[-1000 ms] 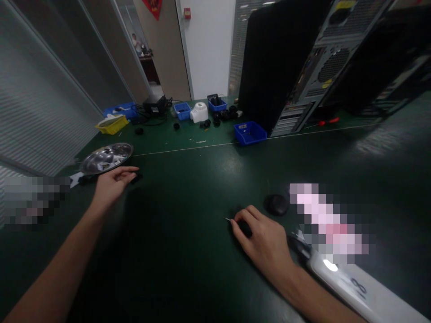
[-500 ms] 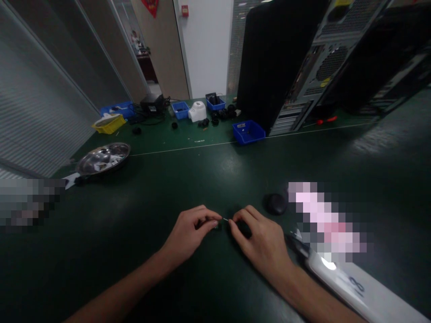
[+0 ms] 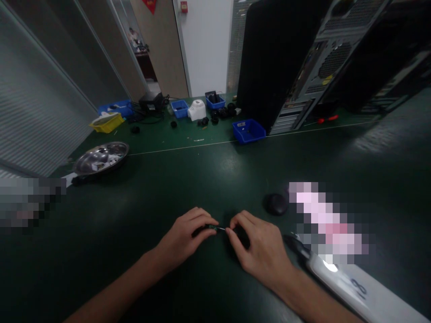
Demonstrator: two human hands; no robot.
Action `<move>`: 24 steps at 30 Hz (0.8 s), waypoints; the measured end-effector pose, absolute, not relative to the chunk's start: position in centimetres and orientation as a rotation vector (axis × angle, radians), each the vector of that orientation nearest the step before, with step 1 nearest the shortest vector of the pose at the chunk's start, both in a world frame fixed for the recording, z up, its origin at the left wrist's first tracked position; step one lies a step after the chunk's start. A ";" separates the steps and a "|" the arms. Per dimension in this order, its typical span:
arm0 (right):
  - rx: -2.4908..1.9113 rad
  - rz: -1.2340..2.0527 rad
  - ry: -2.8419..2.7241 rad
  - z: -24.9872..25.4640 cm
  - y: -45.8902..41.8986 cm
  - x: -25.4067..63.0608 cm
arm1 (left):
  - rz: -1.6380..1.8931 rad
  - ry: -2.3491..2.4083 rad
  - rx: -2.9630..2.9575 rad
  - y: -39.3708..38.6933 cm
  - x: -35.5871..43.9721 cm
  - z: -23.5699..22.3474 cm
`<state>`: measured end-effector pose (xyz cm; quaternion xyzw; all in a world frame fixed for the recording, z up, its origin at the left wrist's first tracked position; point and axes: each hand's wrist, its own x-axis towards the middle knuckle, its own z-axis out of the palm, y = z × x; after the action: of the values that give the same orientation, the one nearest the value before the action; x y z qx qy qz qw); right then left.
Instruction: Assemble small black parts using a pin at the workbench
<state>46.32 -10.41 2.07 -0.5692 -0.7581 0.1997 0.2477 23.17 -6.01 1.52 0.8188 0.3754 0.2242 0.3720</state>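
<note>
My left hand [image 3: 184,235] and my right hand [image 3: 257,244] meet at the middle of the dark green table [image 3: 188,179], fingertips almost touching. The left hand pinches a small dark part [image 3: 209,228]. The right hand pinches a thin light pin [image 3: 222,229] that points at that part, and curls over a small black piece under its fingers. A black round cap [image 3: 276,204] lies just beyond the right hand.
A metal dish [image 3: 100,158] with small parts sits at the left. Blue bins [image 3: 249,131], a yellow bin [image 3: 107,122], a white housing [image 3: 197,110] and black parts line the far edge. Computer towers [image 3: 303,58] stand at the back right. A white tool [image 3: 343,280] lies by my right forearm.
My left hand came from beside the metal dish to the middle and closed on the small dark part next to my right hand. Both hands have since drawn slightly nearer to me.
</note>
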 end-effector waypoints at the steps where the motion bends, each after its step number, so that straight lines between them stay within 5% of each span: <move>1: -1.554 0.541 -2.067 2.1 -10.4 46.3 | 0.589 0.960 2.106 -6.0 23.1 1.5; 24: -1.422 0.543 -2.115 1.5 -10.6 45.9 | 0.709 0.863 2.381 -6.9 23.9 0.7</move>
<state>45.89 -10.64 1.53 -0.5264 -0.7826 0.2008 0.2647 23.86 -6.88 0.68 0.8759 0.3175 0.2608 0.2530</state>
